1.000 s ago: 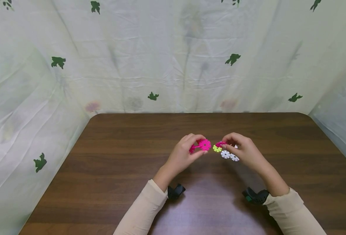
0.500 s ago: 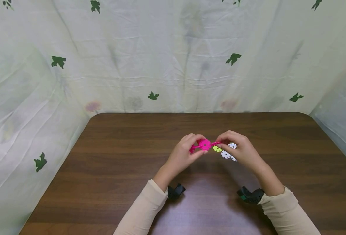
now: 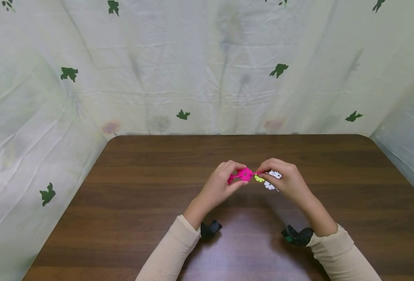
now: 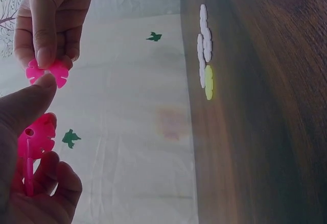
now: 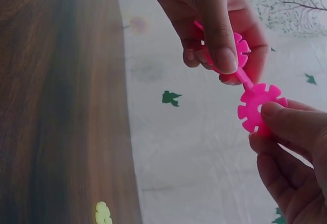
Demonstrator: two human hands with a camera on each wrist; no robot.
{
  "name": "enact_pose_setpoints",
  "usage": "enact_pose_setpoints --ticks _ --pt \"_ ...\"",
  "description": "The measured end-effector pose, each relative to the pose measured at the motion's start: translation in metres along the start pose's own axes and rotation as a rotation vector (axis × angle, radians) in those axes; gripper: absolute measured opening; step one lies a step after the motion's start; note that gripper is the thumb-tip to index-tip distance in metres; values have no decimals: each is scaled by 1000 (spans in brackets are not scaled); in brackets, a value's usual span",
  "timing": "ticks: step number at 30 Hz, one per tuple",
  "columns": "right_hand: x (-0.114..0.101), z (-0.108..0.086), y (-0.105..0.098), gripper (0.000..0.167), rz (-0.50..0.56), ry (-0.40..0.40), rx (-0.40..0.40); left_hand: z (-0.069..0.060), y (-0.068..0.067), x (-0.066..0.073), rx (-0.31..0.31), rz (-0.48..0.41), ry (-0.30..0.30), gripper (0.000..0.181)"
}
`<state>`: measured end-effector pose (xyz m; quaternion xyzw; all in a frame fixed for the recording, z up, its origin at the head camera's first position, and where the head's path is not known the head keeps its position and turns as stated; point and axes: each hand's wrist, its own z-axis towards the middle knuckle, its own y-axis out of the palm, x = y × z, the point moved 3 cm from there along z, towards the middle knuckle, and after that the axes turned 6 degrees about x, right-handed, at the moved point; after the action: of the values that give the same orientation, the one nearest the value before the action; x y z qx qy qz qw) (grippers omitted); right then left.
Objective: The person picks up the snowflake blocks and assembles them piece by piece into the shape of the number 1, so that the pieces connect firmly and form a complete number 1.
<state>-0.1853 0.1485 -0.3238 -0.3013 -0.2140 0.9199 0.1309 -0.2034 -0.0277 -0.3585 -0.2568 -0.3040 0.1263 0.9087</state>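
Currently, the pink disc cluster [image 3: 245, 174] is raised above the worktop [image 3: 157, 195], clamped between thumb and fingers of the left hand [image 3: 218, 181]. At least one notched disc in it shows its face; another stands edge-on. The single pink disc [image 5: 250, 104] is pinched by thumb and fingers of the right hand [image 3: 286, 175]. In the right wrist view, its rim meets the edge-on strip of the cluster; cannot tell whether the slots are engaged.

Below and just right of the cluster in the head view, the yellow disc [image 3: 259, 178] lies on the worktop, just beside the white discs [image 3: 269, 186]. The right hand partly hides this white group, so no count is taken.

Each wrist carries a black device, left device [image 3: 210, 229] and right device [image 3: 297, 237]. Both sleeves [image 3: 172, 249] are beige. Behind the worktop hangs pale cloth [image 3: 207, 58] with green bird shapes [image 3: 279, 70].
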Motion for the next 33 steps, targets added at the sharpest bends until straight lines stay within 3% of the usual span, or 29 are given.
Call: enact_pose_setpoints --ticks 5,13,18,26,33 --pt "15 -7 3 30 17 -16 25 -1 1 0 -17 6 3 35" --pt "-3 -1 3 27 42 -41 41 -2 2 -1 -32 5 8 35" --pt "10 -6 6 26 54 -15 22 -1 2 -2 -35 9 0 36" --pt "24 -11 8 25 48 73 -18 1 -1 -6 -31 24 1 41" --pt "24 -13 12 21 118 267 -46 0 0 -3 -40 31 26 44"
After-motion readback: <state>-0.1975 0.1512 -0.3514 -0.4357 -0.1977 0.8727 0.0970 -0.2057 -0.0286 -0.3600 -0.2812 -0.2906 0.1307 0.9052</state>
